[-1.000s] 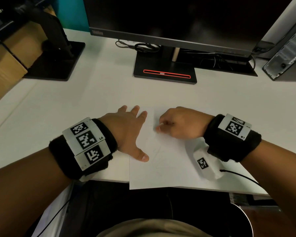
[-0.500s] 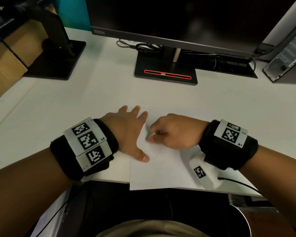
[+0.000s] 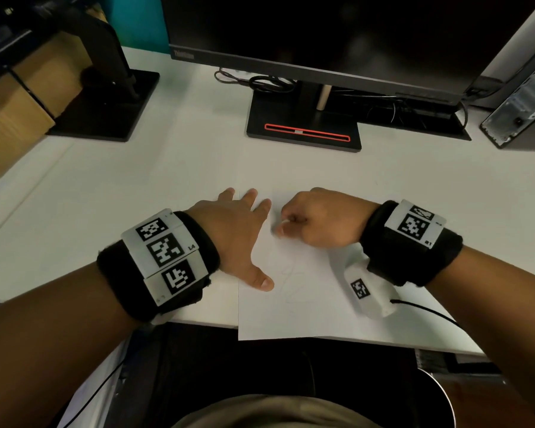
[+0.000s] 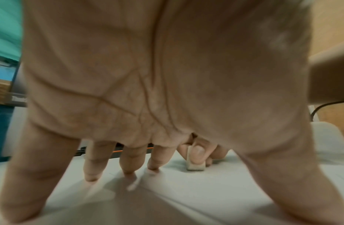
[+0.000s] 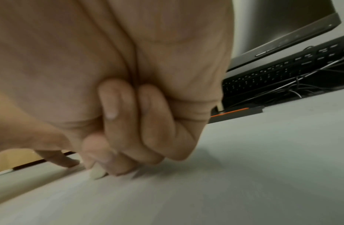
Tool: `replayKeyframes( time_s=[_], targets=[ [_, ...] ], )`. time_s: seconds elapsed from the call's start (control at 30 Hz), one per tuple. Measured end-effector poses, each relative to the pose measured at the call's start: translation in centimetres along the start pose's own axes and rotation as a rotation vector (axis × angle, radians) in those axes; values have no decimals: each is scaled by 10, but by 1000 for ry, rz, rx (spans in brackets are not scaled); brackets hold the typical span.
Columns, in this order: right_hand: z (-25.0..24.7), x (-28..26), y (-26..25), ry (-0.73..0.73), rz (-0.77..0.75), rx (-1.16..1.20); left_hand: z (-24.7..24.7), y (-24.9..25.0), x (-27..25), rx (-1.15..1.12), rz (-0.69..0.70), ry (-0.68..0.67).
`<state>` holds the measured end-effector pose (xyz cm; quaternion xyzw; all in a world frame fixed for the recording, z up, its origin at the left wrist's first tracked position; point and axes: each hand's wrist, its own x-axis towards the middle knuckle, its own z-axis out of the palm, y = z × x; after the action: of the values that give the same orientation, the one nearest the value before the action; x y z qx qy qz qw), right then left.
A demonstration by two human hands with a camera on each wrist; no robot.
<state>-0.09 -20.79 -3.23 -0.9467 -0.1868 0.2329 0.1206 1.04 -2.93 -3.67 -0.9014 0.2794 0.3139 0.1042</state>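
Moved: right grip (image 3: 322, 220) sits farther up the sheet (image 3: 294, 316) than half a second ago, closer to the left forefinger; left grip (image 3: 229, 233) has not shifted.
Right grip: fingers curled under, with thumb and forefinger pinching a small pale eraser (image 3: 286, 221). The left-wrist view shows the eraser's bottom edge touching the sheet.
Left grip: fingers straight and spread, palm raised, holding nothing. Thumb and forefinger tips press on the sheet's left part, and the outer fingers come down at or past its left edge on the desk (image 3: 167, 180).
Eraser: on the upper left part of the sheet, just beside the left forefinger tip and not touching it.
Sheet: white and flat on the desk at its front edge, with the near left corner hanging over that edge. Faint pencil lines (image 3: 291, 282) run across the middle, between the left thumb and the right wrist.
Wrists: black bands (image 3: 411, 242) with white coded tags on both, and a thin cable trailing from the right one.
Background: a dark monitor (image 3: 322, 32) on a black base (image 3: 303, 131) with a red strip, well behind the sheet. A second black stand (image 3: 105, 103) is at far left. A keyboard (image 5: 282, 73) and tangled cables lie under the monitor in the right-wrist view.
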Motion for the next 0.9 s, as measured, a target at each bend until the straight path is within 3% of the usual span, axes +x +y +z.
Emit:
replayKeyframes(
  time_s=[0.17, 0.3, 0.43, 0.6, 0.73, 0.9],
  targets=[
    [12, -2, -9, -77, -49, 34, 1, -1, 1, 1, 6, 5],
    [0, 1, -2, 25, 10, 10, 0, 0, 0, -3, 1, 4],
    [14, 3, -14, -43, -77, 4, 1, -1, 1, -18, 8, 2],
    [1, 6, -4, 30, 3, 24, 1, -1, 0, -5, 2, 4],
    [12, -1, -11, -54, -63, 20, 2, -2, 1, -10, 8, 4],
    [0, -2, 8, 19, 48, 23, 1, -1, -1, 0, 5, 7]
  ],
)
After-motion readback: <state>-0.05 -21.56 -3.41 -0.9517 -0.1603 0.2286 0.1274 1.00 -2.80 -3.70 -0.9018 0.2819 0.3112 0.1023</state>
